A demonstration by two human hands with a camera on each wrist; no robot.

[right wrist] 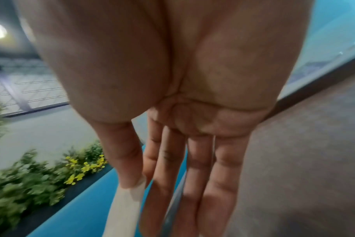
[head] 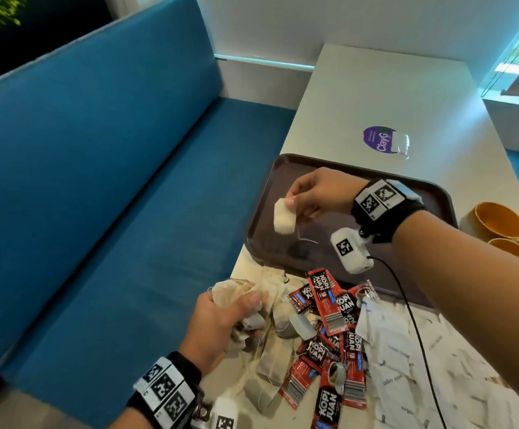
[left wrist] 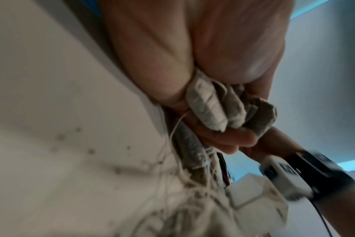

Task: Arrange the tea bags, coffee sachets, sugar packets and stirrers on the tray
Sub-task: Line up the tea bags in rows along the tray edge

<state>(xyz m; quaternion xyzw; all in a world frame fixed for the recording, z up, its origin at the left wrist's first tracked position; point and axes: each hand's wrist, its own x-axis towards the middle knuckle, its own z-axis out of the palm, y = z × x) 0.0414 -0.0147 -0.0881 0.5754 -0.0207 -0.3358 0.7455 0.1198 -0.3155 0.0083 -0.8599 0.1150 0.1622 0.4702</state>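
Two hands are busy over the long white table (head: 391, 97); the right hand (head: 320, 193) hangs above the dark brown plastic tray (head: 437, 193) and pinches one small white paper tea bag (head: 283, 216) between thumb and fingers, while its other fingers look nearly straight in the right wrist view; the left hand (head: 221, 323) is curled tightly round a crumpled bunch of beige tea bags (head: 236, 292), just beside the near-left corner of the tray.

On the table, between the tray and the person, lies a mixed heap: more loose tea bags (head: 267, 366) with tangled strings, red and black coffee sachets (head: 326, 301), and white paper sugar packets (head: 422, 351); the tray looks almost bare, so I judge that the arranging has hardly begun; I cannot see any stirrers.

What could go wrong: the strings in the left fist are knotted together, so lifting the bunch may drag other bags or sachets off the table edge onto the blue sofa seat (head: 128, 212); a strong squeeze may tear the thin paper; the pinched bag may land crooked if it is let go from this height; the black cable (head: 413, 320) of the wrist camera lies over the sugar packets and may sweep them.

Readable writing: "KOPI JUAN" on the sachets; "ClayG" on a round purple sticker (head: 379, 140); two orange cups (head: 496, 221) stand right of the tray.
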